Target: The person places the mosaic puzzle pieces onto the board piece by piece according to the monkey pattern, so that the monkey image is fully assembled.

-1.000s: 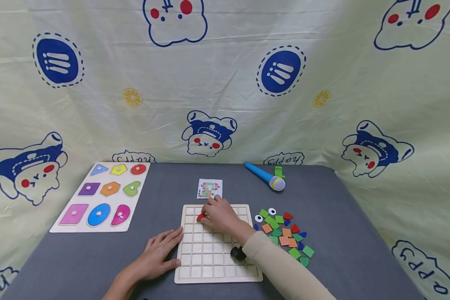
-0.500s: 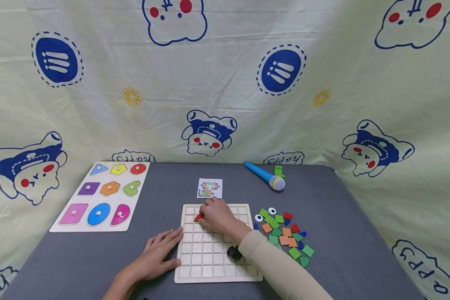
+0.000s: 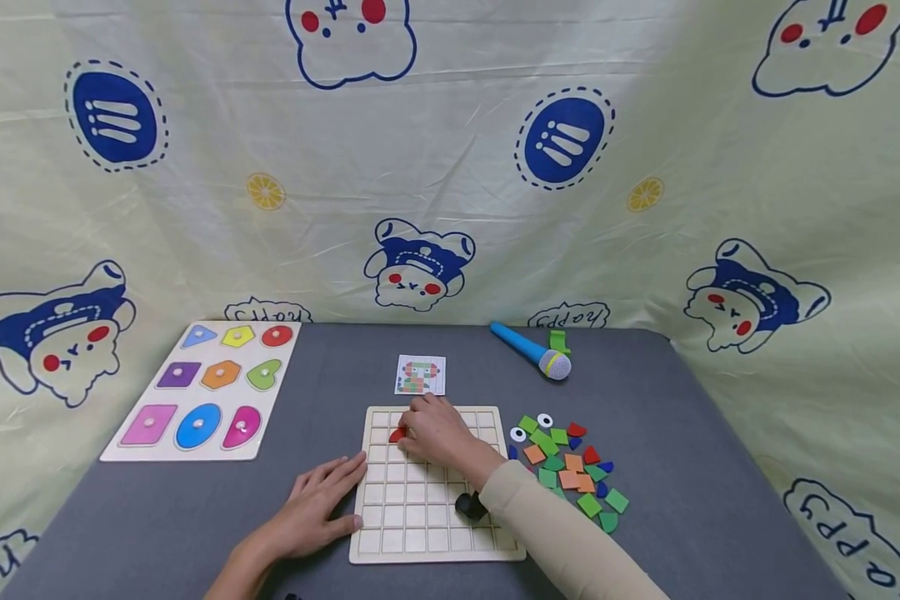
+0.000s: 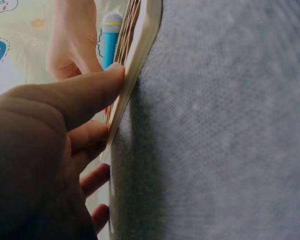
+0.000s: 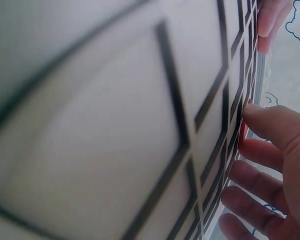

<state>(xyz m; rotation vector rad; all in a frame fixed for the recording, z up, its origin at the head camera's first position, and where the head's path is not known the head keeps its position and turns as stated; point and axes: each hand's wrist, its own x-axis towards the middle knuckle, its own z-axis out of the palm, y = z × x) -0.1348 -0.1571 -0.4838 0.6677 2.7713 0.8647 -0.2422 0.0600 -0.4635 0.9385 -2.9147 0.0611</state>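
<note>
A pale wooden grid board (image 3: pixel 405 518) lies on the grey table in the head view. My right hand (image 3: pixel 438 429) reaches over its upper left squares and pinches a small red tile (image 3: pixel 397 435). In the right wrist view, thumb and index finger sit on either side of the red tile (image 5: pixel 244 131), low against the grid. My left hand (image 3: pixel 317 508) rests beside the board with fairly straight fingers. Its thumb touches the board's left edge (image 4: pixel 132 75) in the left wrist view. Just beyond the board lies a small pattern card (image 3: pixel 420 375).
Loose green, orange, red and blue tiles (image 3: pixel 567 480) and white rings (image 3: pixel 544 420) lie right of the board. A blue toy microphone (image 3: pixel 521 346) lies behind them beside green pieces (image 3: pixel 558 340). A shape puzzle board (image 3: pixel 146 392) occupies the left. A black object (image 3: pixel 468 506) sits at my right wrist.
My right hand has shifted slightly left with the red tile during the first half second, then stays nearly still. The left hand keeps its place at the board's edge.
</note>
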